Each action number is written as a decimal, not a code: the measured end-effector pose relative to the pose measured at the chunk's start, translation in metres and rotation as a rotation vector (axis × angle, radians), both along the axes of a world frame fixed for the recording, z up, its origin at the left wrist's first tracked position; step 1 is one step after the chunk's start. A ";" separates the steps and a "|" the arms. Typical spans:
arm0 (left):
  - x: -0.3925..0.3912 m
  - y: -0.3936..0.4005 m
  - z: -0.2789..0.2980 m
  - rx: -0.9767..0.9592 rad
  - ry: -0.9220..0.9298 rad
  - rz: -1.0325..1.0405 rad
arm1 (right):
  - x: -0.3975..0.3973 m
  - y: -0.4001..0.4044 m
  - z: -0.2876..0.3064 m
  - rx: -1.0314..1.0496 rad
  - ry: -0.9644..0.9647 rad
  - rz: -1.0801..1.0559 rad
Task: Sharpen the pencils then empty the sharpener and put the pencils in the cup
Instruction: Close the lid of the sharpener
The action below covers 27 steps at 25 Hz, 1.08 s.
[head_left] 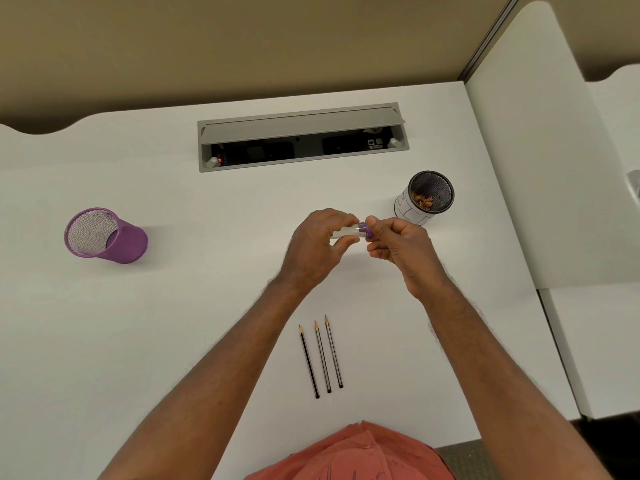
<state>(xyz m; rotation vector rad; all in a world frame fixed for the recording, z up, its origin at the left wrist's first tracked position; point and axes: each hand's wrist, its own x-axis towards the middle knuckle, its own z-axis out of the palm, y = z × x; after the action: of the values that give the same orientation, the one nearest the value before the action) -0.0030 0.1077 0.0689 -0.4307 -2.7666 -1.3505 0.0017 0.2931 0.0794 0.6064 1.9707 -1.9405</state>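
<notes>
Above the middle of the white desk [173, 323] both hands hold a small pencil sharpener [356, 232]. My left hand [318, 247] grips its clear container. My right hand [398, 247] pinches its purple cap end. Three sharpened pencils [323, 356] lie side by side on the desk nearer to me, tips pointing away. A purple mesh cup [105, 237] stands at the far left, with nothing visible inside. A black mesh cup [426, 197] wrapped in white paper stands just right of my hands, with pencil shavings at its bottom.
A grey cable hatch [301, 136] lies open at the back of the desk. A white divider panel [519, 150] rises along the right edge. The desk's front edge runs by my orange shirt [349, 455].
</notes>
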 end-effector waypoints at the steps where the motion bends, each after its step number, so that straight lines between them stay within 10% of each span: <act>1: -0.001 -0.001 0.000 0.010 -0.011 -0.003 | 0.000 0.001 0.000 -0.026 0.022 0.016; 27: -0.004 -0.003 -0.014 0.022 -0.107 0.034 | -0.018 0.005 -0.005 0.247 0.226 0.332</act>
<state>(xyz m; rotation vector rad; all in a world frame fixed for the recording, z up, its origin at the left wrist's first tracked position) -0.0069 0.1046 0.0550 -0.3182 -2.8266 -1.4359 -0.0163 0.2978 0.0742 0.1024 2.2975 -1.6374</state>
